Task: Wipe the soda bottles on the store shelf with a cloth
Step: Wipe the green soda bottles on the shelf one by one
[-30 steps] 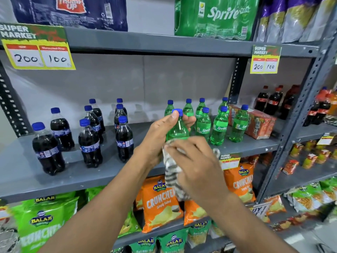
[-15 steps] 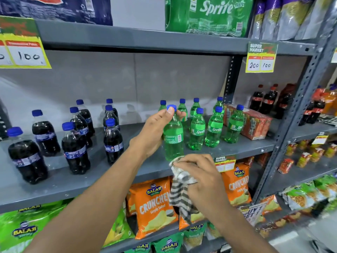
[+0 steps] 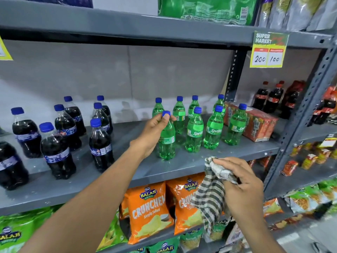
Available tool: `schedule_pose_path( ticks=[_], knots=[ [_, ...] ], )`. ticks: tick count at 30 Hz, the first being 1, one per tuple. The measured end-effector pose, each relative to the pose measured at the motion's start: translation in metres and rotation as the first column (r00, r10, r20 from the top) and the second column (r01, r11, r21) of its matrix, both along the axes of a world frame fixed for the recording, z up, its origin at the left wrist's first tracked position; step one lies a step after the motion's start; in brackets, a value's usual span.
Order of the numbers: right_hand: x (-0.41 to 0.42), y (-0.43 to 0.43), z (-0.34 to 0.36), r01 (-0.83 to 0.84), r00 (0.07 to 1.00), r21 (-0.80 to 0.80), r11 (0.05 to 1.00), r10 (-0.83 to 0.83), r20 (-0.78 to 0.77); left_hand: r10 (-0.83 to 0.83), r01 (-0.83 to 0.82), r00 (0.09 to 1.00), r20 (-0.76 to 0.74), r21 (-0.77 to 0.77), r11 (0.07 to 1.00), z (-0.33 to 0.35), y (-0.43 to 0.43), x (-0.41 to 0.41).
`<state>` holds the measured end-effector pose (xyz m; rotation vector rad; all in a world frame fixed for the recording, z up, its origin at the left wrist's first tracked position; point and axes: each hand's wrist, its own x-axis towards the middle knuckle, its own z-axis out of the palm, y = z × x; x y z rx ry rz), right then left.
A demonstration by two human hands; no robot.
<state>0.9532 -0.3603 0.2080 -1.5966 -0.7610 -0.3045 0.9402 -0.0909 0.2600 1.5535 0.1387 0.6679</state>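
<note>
My left hand (image 3: 152, 133) grips the neck of a green Sprite bottle (image 3: 167, 143) with a blue cap, standing upright on the grey shelf (image 3: 127, 170). Several more green Sprite bottles (image 3: 195, 132) stand to its right and behind it. My right hand (image 3: 238, 185) is below and in front of the shelf edge, shut on a black-and-white checked cloth (image 3: 209, 196) that hangs down. The cloth is apart from the bottle.
Several dark cola bottles (image 3: 100, 143) with blue caps stand on the shelf's left half. An orange carton (image 3: 255, 123) sits right of the Sprite bottles. Orange chip bags (image 3: 149, 210) fill the shelf below. A slotted upright post (image 3: 299, 125) bounds the bay on the right.
The bottle went from held against the cloth in front of the shelf to standing on the shelf. My right hand with the cloth dropped away to the lower right.
</note>
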Motion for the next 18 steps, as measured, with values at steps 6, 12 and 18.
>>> schedule_pose_path(
  ticks=[6,12,18],
  knots=[
    [0.015,0.005,-0.012,-0.003,1.000,-0.006,1.000,0.003,0.005,0.008,-0.003,0.999,-0.039,0.125,0.992,-0.001,0.006,0.003],
    [0.022,0.008,-0.014,-0.034,0.999,-0.009,0.999,0.034,-0.001,0.003,0.014,0.997,-0.074,0.222,0.975,0.003,0.011,-0.004],
    [0.021,0.012,-0.009,-0.091,0.996,0.019,0.996,0.090,0.004,0.098,-0.097,0.995,0.007,0.243,0.965,0.013,-0.002,-0.020]
  ],
)
